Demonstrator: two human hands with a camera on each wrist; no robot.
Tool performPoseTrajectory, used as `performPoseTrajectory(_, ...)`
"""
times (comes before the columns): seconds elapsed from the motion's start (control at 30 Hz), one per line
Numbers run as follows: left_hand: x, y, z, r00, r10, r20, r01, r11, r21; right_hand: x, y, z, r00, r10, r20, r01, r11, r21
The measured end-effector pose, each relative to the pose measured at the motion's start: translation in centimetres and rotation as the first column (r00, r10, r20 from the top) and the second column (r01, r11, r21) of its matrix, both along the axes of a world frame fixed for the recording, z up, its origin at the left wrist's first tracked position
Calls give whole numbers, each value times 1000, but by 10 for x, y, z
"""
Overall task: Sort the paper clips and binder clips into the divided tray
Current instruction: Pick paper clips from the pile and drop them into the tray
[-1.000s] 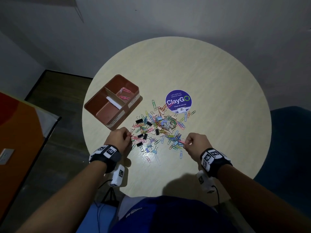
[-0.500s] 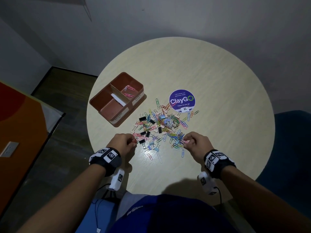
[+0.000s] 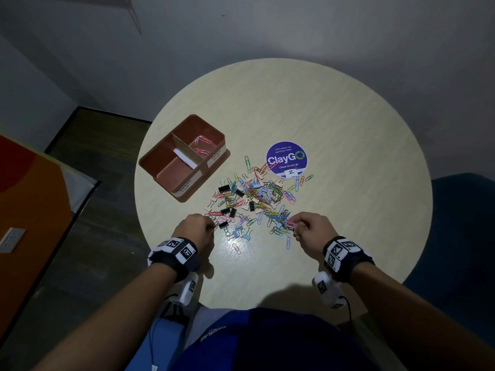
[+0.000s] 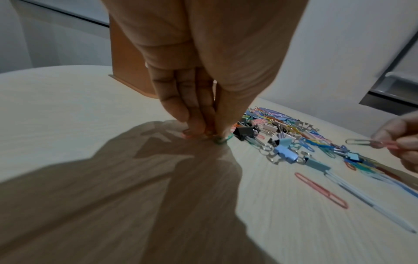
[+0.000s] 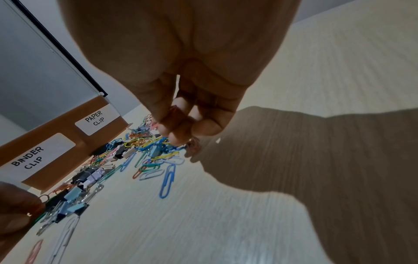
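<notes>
Head view: mixed clip pile (image 3: 254, 199) lies mid-frame on the desk (image 3: 348, 129); divided tray (image 3: 160, 156) sits upper left, close for short drops.
Left hand (image 3: 194, 227): pinching a green paper clip (image 4: 220, 140) against the desk.
Right hand (image 3: 312, 227): grasping pink paper clips (image 4: 361, 142), apparently gathering several per trip.
Tray: a few clips in the far compartment.
</notes>
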State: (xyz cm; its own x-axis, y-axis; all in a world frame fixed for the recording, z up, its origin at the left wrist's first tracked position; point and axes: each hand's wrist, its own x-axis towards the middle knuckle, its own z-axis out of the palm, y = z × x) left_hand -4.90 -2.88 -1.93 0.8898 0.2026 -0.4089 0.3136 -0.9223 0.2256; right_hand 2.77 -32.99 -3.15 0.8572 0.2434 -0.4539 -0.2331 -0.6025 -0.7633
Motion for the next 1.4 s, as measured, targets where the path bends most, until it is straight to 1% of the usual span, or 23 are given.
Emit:
performPoseTrajectory(0.13,0,-7,-1,999,32,32,-31,999,-15,0,2,6,999,-21,-31,20,1000,-23)
performPoseTrajectory(0.27,1,-12,-1,1000,15,-8,-15,1000,9,0,-3,4,999,-24,-34,24,1000,-15)
performPoseTrajectory(0.33,1,-14,-1,1000,13,-11,-12,999,36,1,-5,2,998,-20,-57,20,1000,5)
performPoseTrajectory(0.4,2,-14,-1,1000,19,-9,-18,999,49,1,-7,2,998,-5,-64,5,1000,-11)
performPoseTrajectory(0.57,2,-7,-2,995,97,8,-97,995,13,2,-8,3,1000,10,-14,-11,998,-66)
performPoseTrajectory(0.63,1,-6,-3,996,92,10,-92,996,1,3,-8,3,1000,26,4,-25,996,-89)
performPoseTrajectory(0.73,1,-5,-3,996,91,15,-91,996,-1,3,-7,3,998,55,-12,-56,993,-102)
performPoseTrajectory(0.83,1,-7,-3,996,84,19,-84,996,14,1,-6,0,996,28,-87,-32,999,-42)
performPoseTrajectory(0.9,1,-10,-3,998,65,-4,-65,997,39,-2,-7,-1,995,36,-90,-39,999,-34)
performPoseTrajectory(1.07,-1,-10,-5,999,37,-36,-33,994,107,-4,-10,0,991,130,10,-128,984,-122)
performPoseTrajectory(1.13,-1,-10,-4,998,45,-38,-40,993,114,-4,-11,-1,984,176,28,-169,970,-173)
performPoseTrajectory(1.27,-4,-7,-7,998,53,-33,-49,993,105,-5,-13,-6,974,226,16,-217,951,-219)
performPoseTrajectory(1.4,-5,-7,-11,998,17,-63,-12,996,91,-7,-10,-7,958,288,-17,-279,909,-309)
